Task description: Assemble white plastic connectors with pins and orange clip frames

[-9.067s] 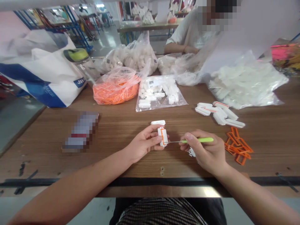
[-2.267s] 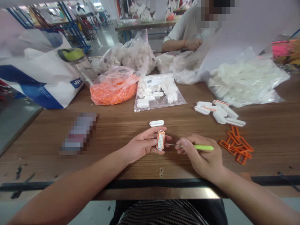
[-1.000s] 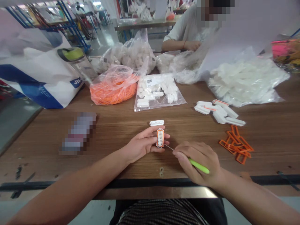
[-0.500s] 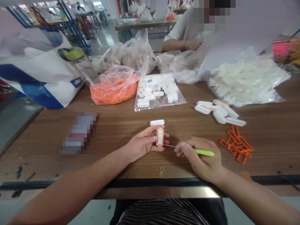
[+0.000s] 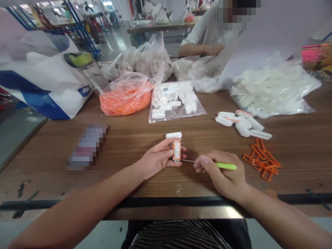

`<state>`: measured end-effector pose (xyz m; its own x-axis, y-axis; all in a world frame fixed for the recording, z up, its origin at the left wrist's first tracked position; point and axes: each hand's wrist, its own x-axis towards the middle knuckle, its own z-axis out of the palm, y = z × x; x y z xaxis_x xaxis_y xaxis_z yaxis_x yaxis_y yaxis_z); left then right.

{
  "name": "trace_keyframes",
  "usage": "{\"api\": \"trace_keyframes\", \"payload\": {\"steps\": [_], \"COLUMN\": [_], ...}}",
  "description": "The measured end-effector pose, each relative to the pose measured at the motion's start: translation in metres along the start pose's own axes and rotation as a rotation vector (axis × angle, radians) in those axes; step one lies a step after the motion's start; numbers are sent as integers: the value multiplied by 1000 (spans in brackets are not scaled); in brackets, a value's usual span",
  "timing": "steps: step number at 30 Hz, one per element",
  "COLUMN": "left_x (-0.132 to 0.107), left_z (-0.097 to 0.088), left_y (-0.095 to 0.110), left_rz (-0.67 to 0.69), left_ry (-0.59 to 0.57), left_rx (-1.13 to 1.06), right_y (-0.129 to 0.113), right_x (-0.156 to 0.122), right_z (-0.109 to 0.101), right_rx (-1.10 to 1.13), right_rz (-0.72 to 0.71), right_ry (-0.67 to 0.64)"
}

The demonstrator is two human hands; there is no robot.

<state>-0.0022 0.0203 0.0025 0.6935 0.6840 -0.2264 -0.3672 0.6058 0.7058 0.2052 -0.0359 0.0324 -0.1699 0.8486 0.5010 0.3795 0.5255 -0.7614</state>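
Note:
Between the thumb and fingers of my left hand (image 5: pixel 157 159) is a white connector housing (image 5: pixel 176 151) with rows of small holes and an orange frame around its face. My right hand (image 5: pixel 223 173) is closed round the bright green handle of a thin-shafted pick (image 5: pixel 226 166). The metal shaft points left, and its tip is at the lower right edge of the housing; whether it touches cannot be made out. Just beyond my left fingers, another white housing (image 5: pixel 173 135) lies on the table. Loose orange frames (image 5: pixel 262 159) lie in a heap to the right of my right hand.
Several white housings (image 5: pixel 243 124) lie at the right, before a large bag of white parts (image 5: pixel 275 88). Bags of orange frames (image 5: pixel 126 98) and white housings (image 5: pixel 177 100) stand ahead. A phone (image 5: pixel 88 147), bottle (image 5: pixel 88 71) and paper bag (image 5: pixel 64 93) are left. Another person (image 5: pixel 199 38) sits opposite.
Almost nothing differs. The housing and my left hand have shifted up very slightly, and the pick stays at the housing's lower right edge.

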Motion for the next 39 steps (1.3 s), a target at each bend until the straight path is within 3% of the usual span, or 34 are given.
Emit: {"api": "trace_keyframes", "payload": {"steps": [39], "left_x": [0], "left_z": [0], "left_y": [0], "left_rz": [-12], "left_ry": [8], "left_rx": [-7], "right_y": [3], "right_x": [0], "right_z": [3], "right_rx": [-24], "right_rz": [12], "right_ry": [8]}}
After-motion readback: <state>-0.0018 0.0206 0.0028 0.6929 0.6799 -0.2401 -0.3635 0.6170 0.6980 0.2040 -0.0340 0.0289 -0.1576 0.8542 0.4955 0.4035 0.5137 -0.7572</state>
